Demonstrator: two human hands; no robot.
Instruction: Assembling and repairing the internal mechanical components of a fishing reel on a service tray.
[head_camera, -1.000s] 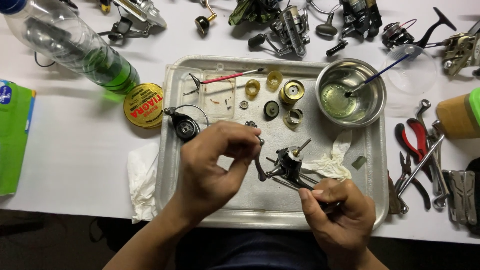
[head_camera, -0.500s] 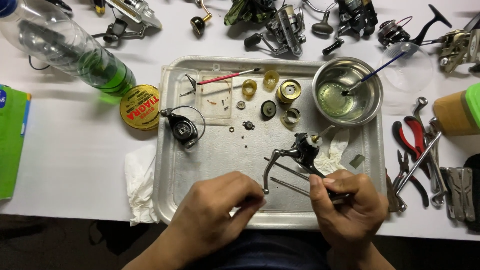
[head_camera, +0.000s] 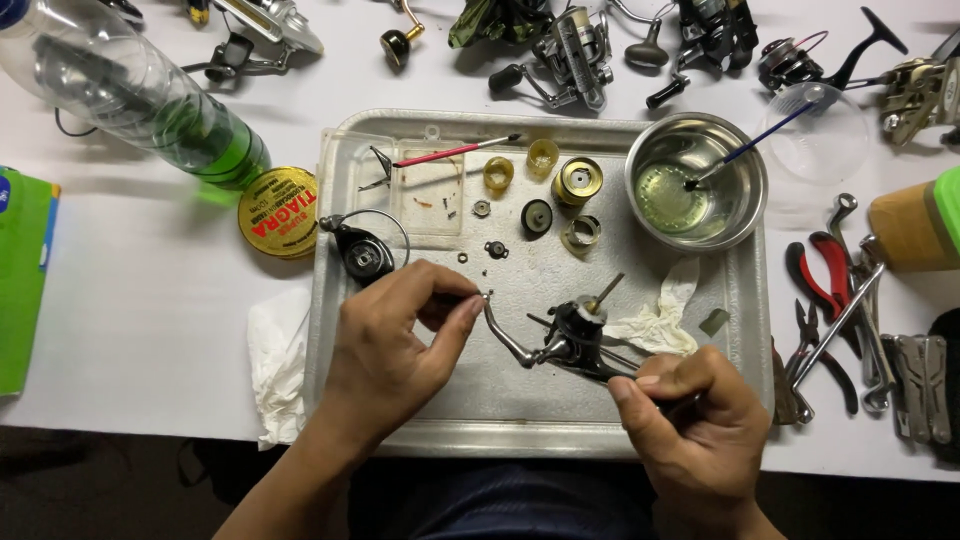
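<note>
Since the earlier frames, the left hand (head_camera: 395, 345) has been brought back up from the tray's near edge to the bent wire arm of the dark fishing reel body (head_camera: 572, 335), which has been lowered slightly toward the tray's middle.

At the far left, a green flat packet (head_camera: 25, 275) is seen at the table edge, with a clear plastic bottle with a green base (head_camera: 140, 105) above it and a round yellow tin (head_camera: 280, 212) just beside the dented silver metal tray (head_camera: 440, 440). A crumpled white tissue (head_camera: 272, 360) is tucked under the tray's left rim. The left hand is closed in a pinch, thumb and forefinger gripping the tip of the reel's wire arm. Small brass-coloured rings and washers (head_camera: 565, 185) are laid out in the tray's far half. The reel body is held just above the tray's centre. The right hand (head_camera: 700, 415) is curled shut around the reel's stem. A steel bowl of yellowish liquid (head_camera: 697, 180) is set in the tray's far right corner, and red-handled pliers (head_camera: 825, 275) lie on the table beyond.
</note>
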